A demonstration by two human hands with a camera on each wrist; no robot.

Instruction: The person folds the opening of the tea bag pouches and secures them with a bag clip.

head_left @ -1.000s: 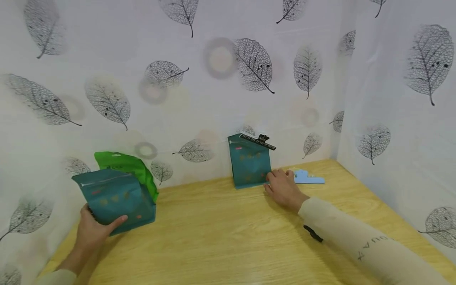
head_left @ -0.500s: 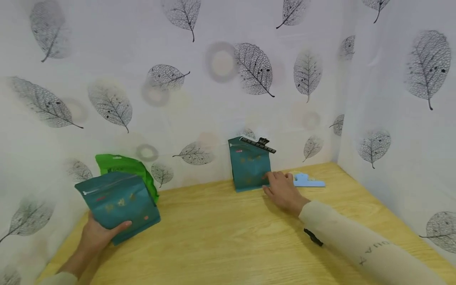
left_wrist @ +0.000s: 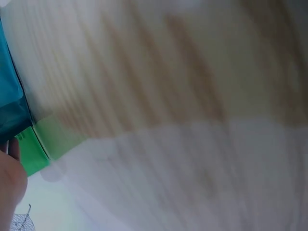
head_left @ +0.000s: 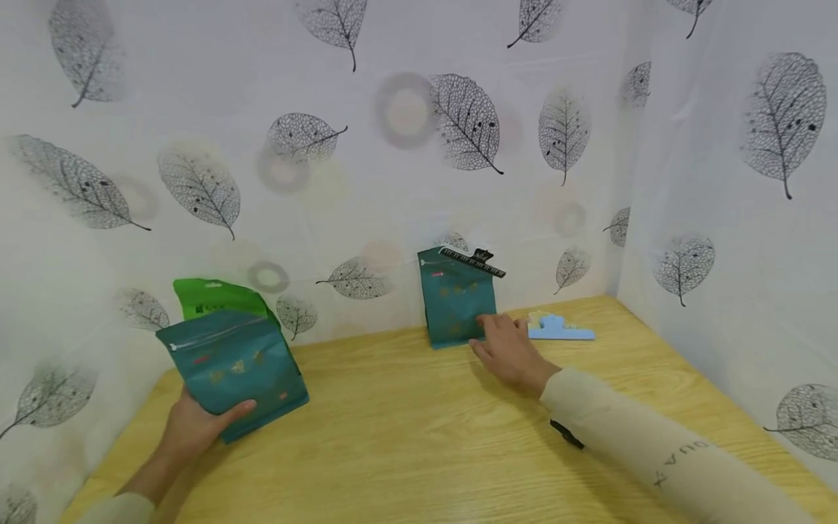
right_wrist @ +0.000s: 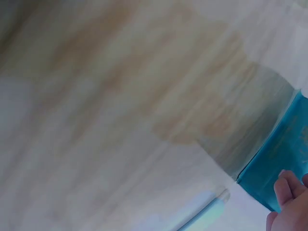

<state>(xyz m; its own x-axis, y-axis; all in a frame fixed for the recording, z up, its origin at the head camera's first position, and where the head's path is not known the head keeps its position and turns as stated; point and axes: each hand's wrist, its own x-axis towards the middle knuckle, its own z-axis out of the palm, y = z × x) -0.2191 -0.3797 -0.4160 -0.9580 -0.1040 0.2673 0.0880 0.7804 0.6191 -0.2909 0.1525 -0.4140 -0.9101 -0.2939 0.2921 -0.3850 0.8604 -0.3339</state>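
Observation:
My left hand (head_left: 196,429) grips a teal zip-top pouch (head_left: 245,367) by its lower left side, thumb across the front and the other fingers hidden behind. The pouch tilts, in front of a green bag (head_left: 219,297). A corner of it (left_wrist: 9,86) shows in the left wrist view. A second teal pouch (head_left: 455,302) stands upright by the back wall, a black piano-key-patterned clip (head_left: 473,262) slanting across its top right corner. My right hand (head_left: 511,353) is at its lower right edge, bent fingertips over the front; the right wrist view shows these fingers (right_wrist: 288,190) against the pouch.
A light blue clip (head_left: 559,331) lies just right of my right hand, with a pale yellowish piece (head_left: 538,317) behind it. Under the right forearm is a black object (head_left: 566,434), partly covered. Leaf-patterned sheeting (head_left: 366,189) closes off the back and sides of the wooden table (head_left: 393,437).
My left hand has brought its pouch to the right, turning its front more toward me. The right hand has shifted slightly left, its fingertips farther over the standing pouch's front.

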